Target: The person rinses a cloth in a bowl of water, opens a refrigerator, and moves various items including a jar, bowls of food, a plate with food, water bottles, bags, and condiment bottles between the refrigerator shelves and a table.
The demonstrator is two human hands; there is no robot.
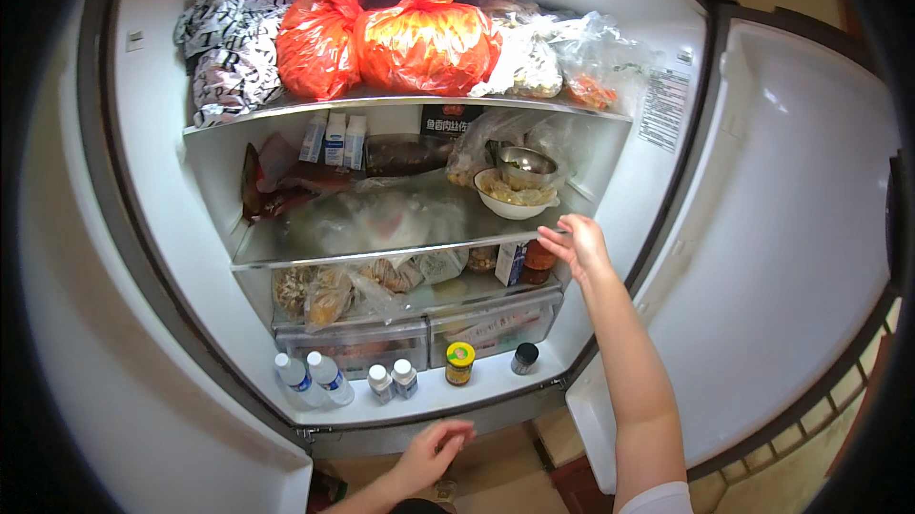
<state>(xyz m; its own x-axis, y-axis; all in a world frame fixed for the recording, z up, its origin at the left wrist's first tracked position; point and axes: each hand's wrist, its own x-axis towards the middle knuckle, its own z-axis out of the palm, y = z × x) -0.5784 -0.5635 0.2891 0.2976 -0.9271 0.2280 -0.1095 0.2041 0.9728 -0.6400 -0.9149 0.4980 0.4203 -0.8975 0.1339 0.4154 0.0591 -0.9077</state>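
Note:
My right hand (pixel 577 246) is raised at the right front edge of the middle glass shelf (pixel 386 253), its fingers apart with nothing seen in them. Just beyond it stands a white bowl (pixel 511 208) with a metal bowl (pixel 527 167) set partly over it and clear plastic between. Under that hand, on the lower shelf, are a carton (pixel 510 264) and a jar of reddish contents (pixel 537 262). Down in front of the refrigerator's bottom ledge, my left hand (pixel 432 451) hangs loosely curled and slightly blurred, thumb apart from the fingers, with no object visible in it.
Red plastic bags (pixel 429 42) and a printed bag (pixel 236 64) fill the top shelf. Along the bottom ledge (pixel 490 385) stand water bottles (pixel 329 378), white-capped bottles (pixel 404 378), a yellow-lidded jar (pixel 459 364) and a black-lidded jar (pixel 525 359). The right door (pixel 786 228) stands wide.

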